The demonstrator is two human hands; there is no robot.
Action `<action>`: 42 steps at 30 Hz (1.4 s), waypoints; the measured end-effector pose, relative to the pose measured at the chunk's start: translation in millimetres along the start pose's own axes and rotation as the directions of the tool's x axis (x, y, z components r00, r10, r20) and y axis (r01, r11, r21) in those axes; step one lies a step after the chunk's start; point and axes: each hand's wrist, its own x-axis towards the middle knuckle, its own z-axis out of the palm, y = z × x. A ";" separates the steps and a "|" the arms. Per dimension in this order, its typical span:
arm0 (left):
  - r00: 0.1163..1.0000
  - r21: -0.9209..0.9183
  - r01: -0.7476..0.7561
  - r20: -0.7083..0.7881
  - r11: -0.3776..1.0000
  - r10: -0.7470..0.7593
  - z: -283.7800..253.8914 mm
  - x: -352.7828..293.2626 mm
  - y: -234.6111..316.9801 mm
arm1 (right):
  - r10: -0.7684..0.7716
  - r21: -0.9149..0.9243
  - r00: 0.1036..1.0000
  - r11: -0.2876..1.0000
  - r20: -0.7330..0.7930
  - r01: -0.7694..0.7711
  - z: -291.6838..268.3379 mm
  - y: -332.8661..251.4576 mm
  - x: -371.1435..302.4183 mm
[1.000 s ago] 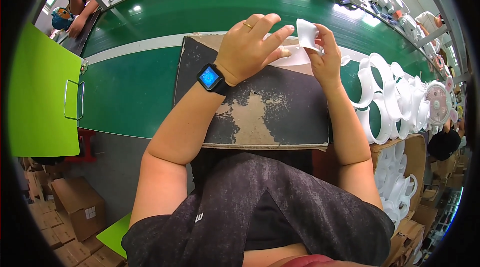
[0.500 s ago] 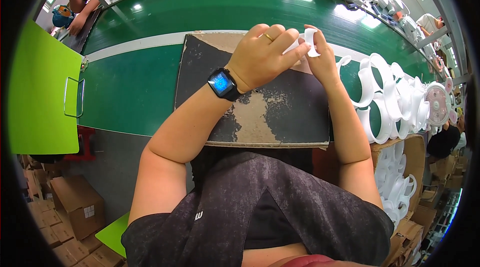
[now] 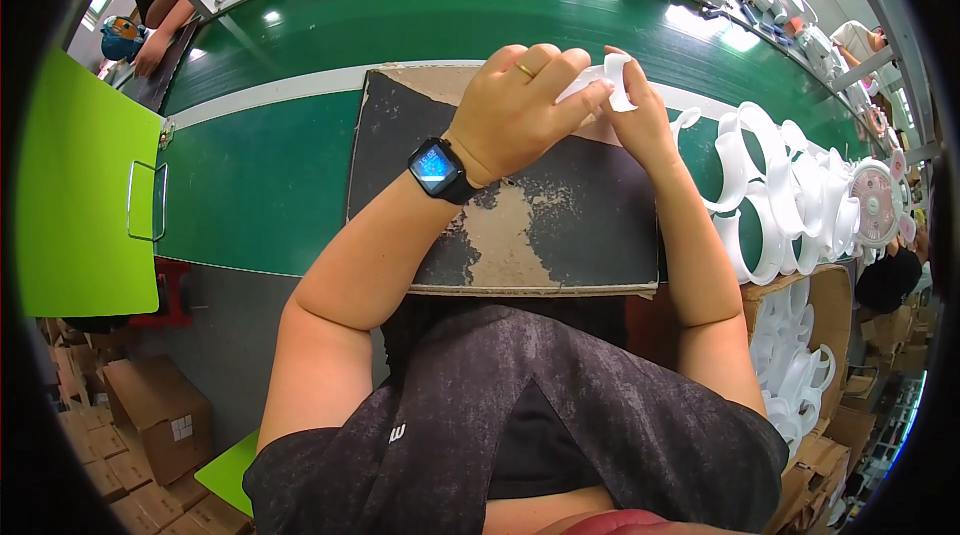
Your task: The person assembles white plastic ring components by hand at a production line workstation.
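Your right hand (image 3: 645, 133) pinches a curved white piece (image 3: 620, 87) above the far edge of the dark, worn board (image 3: 405, 150) on the green table (image 3: 255, 185). Your left hand (image 3: 515, 115) curls close beside it; its own knuckles hide most fingertips, so whether it grips cannot be told. The piece's lower part is covered by your fingers, its full shape unclear.

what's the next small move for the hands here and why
I'd probably firm the right hand's hold on the white curved piece before shifting the left hand. The piece's curled end stands up between the hands, a left fingertip sits right at it, and the left hand hides part of what lies behind, so a steady hold seems safest.
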 end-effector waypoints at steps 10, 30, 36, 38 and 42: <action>0.867 -0.424 0.439 -0.032 0.792 -0.498 18.9 -17.6 -28.5 | -0.009 0.015 1.000 1.000 0.007 0.009 4.5 2.1 1.8; 0.293 -0.564 0.749 0.753 -0.347 -0.590 16.7 -19.9 -35.3 | 0.067 0.589 0.958 0.776 0.278 -0.225 -1.9 -10.7 -6.7; 0.223 -0.506 0.776 0.778 -0.376 -0.587 10.0 -15.3 -36.7 | 0.020 0.590 0.941 0.774 0.339 -0.229 -1.0 -8.1 -2.9; 0.225 -0.520 0.763 0.770 -0.383 -0.598 12.3 -16.8 -35.6 | -0.004 0.613 0.961 0.771 0.277 -0.173 0.5 -4.1 -3.7; 0.300 -0.602 0.731 0.706 -0.320 -0.642 18.8 -14.7 -28.9 | -0.085 0.595 0.975 0.802 0.205 -0.056 -3.4 7.4 -7.4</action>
